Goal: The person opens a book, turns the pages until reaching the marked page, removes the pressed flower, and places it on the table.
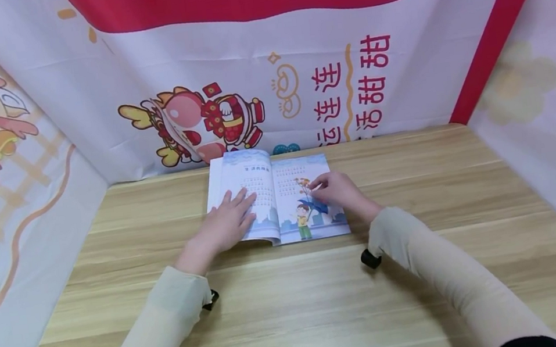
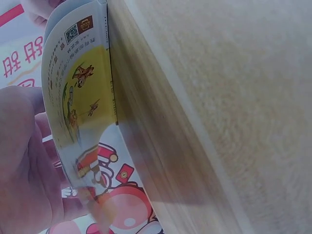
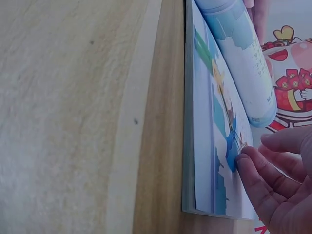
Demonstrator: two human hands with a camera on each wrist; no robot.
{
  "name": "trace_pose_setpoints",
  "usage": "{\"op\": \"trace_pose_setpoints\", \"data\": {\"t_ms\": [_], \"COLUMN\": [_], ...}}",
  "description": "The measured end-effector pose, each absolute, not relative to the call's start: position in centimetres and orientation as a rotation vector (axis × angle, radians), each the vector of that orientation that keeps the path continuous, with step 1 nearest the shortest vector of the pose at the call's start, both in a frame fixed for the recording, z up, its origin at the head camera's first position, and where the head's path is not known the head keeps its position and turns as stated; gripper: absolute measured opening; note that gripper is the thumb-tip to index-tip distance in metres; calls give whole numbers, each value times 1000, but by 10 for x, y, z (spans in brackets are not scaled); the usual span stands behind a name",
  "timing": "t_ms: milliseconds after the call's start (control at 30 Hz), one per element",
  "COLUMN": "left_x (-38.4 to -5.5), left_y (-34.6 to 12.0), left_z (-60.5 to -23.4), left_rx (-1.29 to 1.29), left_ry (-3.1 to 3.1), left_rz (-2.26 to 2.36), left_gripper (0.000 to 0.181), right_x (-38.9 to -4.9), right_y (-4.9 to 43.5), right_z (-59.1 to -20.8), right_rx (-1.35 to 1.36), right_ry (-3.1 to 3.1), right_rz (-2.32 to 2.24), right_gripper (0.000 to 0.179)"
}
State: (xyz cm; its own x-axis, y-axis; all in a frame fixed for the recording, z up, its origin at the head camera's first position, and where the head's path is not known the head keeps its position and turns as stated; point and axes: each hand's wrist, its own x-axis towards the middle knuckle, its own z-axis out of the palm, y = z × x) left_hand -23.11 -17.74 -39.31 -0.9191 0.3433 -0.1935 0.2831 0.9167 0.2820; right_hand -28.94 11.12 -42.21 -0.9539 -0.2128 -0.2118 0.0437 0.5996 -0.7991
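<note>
An open picture book (image 1: 288,167) lies on the wooden table near the back wall. On its left page, my left hand (image 1: 229,222) rests with fingers spread. From the left wrist view, that hand is beside the lifted, curved cover (image 2: 92,92), which has a yellow picture and a square code. My right hand (image 1: 337,189) is over the right page, by a drawing of a child with a blue umbrella. Its fingers are loosely bent, and the fingertips (image 3: 241,158) touch the page in the right wrist view. There the left page (image 3: 243,63) curves upward.
The wooden table (image 1: 285,307) extends toward me and to both sides. Behind the book hangs a white and red printed cloth (image 1: 260,41), with more cloth along the left and right sides. A black wrist piece (image 1: 370,258) sits under the right sleeve.
</note>
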Motion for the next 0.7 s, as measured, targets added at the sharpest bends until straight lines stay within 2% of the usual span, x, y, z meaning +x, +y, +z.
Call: {"op": "trace_pose_setpoints", "data": {"t_ms": [300, 700], "left_x": [-233, -233], "left_y": [-179, -178], "left_z": [-395, -395], "left_rx": [472, 473], "left_ry": [2837, 2835], "left_rz": [375, 370], "left_gripper": [60, 60], "right_x": [-299, -304], "right_y": [108, 99], "right_z": [-426, -429], "right_rx": [-60, -157], "right_ry": [2552, 2686], "right_rz": [-1248, -1087], "right_gripper": [17, 12]}}
